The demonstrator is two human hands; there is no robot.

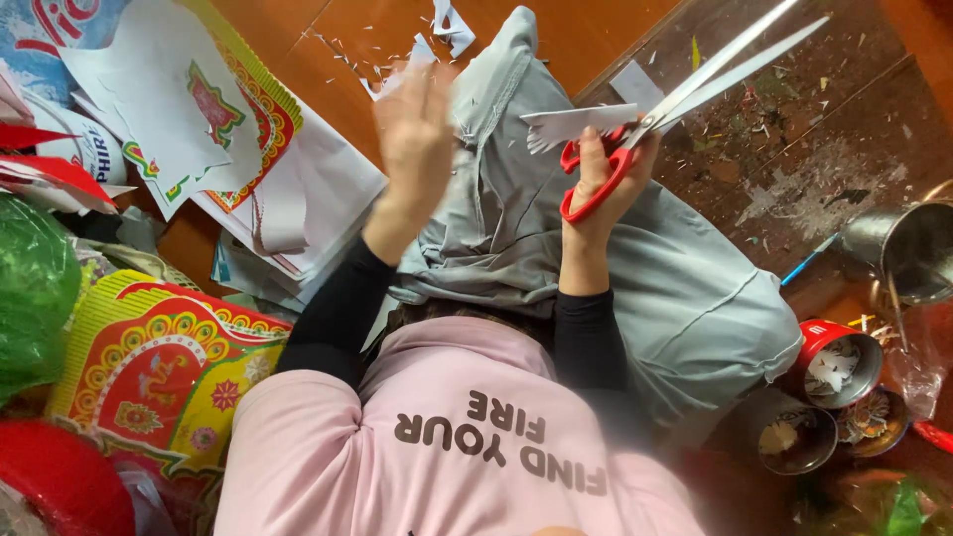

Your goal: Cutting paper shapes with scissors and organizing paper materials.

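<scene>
My right hand (pixel 606 174) grips red-handled scissors (pixel 695 94), blades slightly parted and pointing up to the right. A small white paper piece (pixel 576 124) with a jagged edge sits at the blades' base, beside my fingers. My left hand (pixel 415 134) is raised above my lap, blurred, fingers spread, holding nothing. Both hands hover over my grey trousers (pixel 536 218); I am seated on the floor in a pink shirt with black sleeves.
Printed red, yellow and white paper sheets (pixel 228 129) lie stacked at the left. A colourful packet (pixel 159 367) lies near my left elbow. White paper scraps (pixel 447 25) dot the wooden floor. At the right stand a metal cup (pixel 908 243), a red tin (pixel 834 362) and a blue pen (pixel 809 260).
</scene>
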